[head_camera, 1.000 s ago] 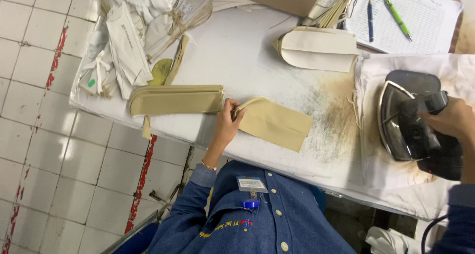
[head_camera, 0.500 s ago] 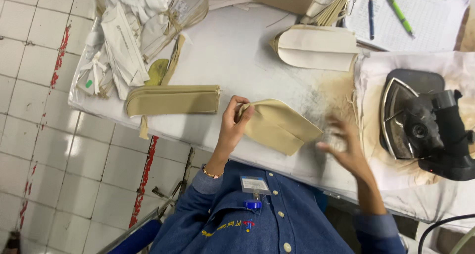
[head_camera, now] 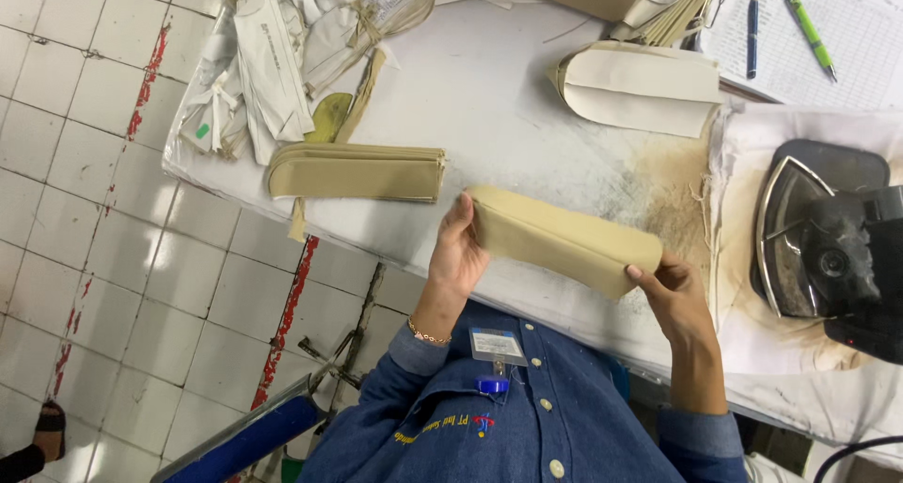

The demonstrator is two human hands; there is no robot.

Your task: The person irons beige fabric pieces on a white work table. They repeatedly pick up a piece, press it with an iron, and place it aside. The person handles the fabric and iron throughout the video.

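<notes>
Right hand (head_camera: 679,300): taken off the black iron (head_camera: 828,248) and brought to the end of the folded beige fabric piece (head_camera: 564,238) nearer that iron.
Left hand (head_camera: 459,253): closed on the far end.
Fabric piece: lifted off the table.

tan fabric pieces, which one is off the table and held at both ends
The folded tan piece nearest the person, gripped by the left hand and right hand. The other tan stack lies flat on the table, untouched.
</notes>
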